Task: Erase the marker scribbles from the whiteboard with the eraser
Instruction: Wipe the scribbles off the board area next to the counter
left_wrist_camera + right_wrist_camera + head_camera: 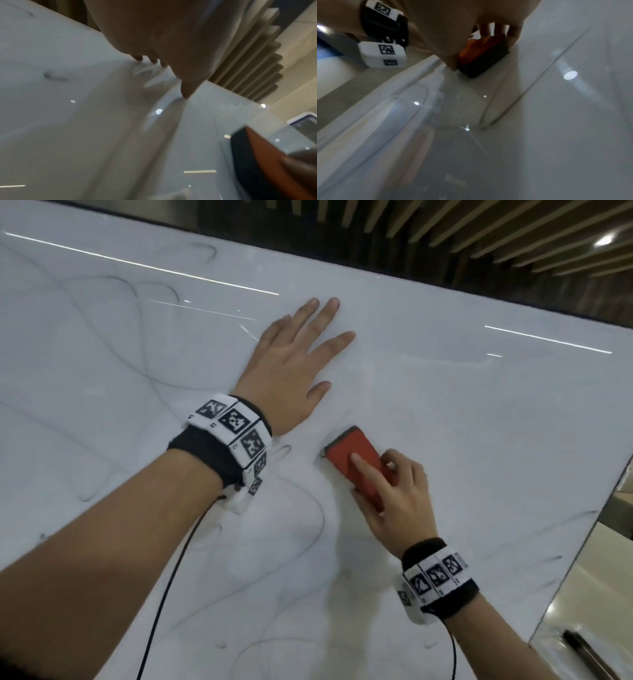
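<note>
Eraser (356, 463): red-orange back, dark felt pressed to smudged whiteboard (462, 412).

We saw the whiteboard (462, 412) carrying faint marker scribbles (130, 344) across its left and lower parts, the red eraser (356, 463) and the flat left hand (291, 371) resting directly on it.

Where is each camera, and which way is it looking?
Head: worn on the head, looking forward and down at the whiteboard; both forearms show, left hand flat, right hand gripping the red eraser.
Left wrist: on the left wrist, looking along the palm; fingers touch the board, eraser at the lower right.
Right wrist: on the right wrist, looking along the hand at fingers holding the eraser; the left wristband shows too.
Shared: all three see the eraser and whiteboard.
</note>
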Demonstrator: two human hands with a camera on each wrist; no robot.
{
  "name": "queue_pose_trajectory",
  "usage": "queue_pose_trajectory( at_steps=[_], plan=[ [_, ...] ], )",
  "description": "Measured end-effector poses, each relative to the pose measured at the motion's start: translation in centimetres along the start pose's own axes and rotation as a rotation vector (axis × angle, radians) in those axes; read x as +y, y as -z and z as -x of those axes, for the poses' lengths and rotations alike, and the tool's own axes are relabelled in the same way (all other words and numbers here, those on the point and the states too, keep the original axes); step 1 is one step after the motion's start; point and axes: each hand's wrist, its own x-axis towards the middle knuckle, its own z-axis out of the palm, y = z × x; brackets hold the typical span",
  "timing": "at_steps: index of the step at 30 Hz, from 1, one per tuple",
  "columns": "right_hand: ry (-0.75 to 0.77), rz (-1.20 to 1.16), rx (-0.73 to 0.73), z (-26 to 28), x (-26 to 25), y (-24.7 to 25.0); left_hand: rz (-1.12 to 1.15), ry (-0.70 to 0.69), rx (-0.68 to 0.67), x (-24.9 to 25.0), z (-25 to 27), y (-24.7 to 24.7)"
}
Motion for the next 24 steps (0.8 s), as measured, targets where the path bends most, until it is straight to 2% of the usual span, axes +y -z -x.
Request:
queue_pose_trajectory(
  at_steps=[2,3,6,7,8,11,12,14,17,19,21,24],
  plan=[
    [-0.043,0.009,0.075,-1.4,2.1,1.0,0.070,-0.012,0.012,-1.0,0.5,1.4],
    [-0.143,-0.002,0.152,-2.3,3.2,1.8,0.099,0.005,0.043,-1.4,0.9,2.0],
    [-0.596,-0.131,0.430,-4.3,3.7,2.4,0.092,0.085,0.191,-2.4,2.6,2.7],
    [-0.637,-0.137,0.461,-4.6,2.1,1.8,0.073,0.102,0.222,-2.7,3.3,2.3],
    [-0.577,-0.143,0.427,-4.3,0.0,0.7,0.059,0.115,0.236,-2.8,3.8,1.8],
    [-0.096,-0.110,0.096,-0.6,-7.2,-2.7,0.039,0.135,0.250,-3.4,5.0,0.3],
    [-0.001,-0.076,0.012,0.3,-8.1,-2.9,0.036,0.163,0.253,-3.8,5.2,0.0],
    [0.005,-0.081,0.007,-1.3,-6.9,-2.4,0.041,0.255,0.266,-4.9,5.6,-0.2],
    [-0.216,-0.097,0.191,-6.2,-4.0,-0.8,0.042,0.314,0.274,-5.9,5.8,-0.5],
    [-0.352,-0.145,0.276,-7.7,-4.0,-1.0,0.057,0.323,0.278,-5.8,5.8,-0.6],
    [-0.305,-0.148,0.233,-5.2,-6.6,-2.7,0.054,0.326,0.277,-5.7,5.9,-0.7],
    [-0.126,-0.152,0.021,1.5,-10.6,-5.1,0.013,0.311,0.238,-5.8,6.2,-0.4]
  ],
)
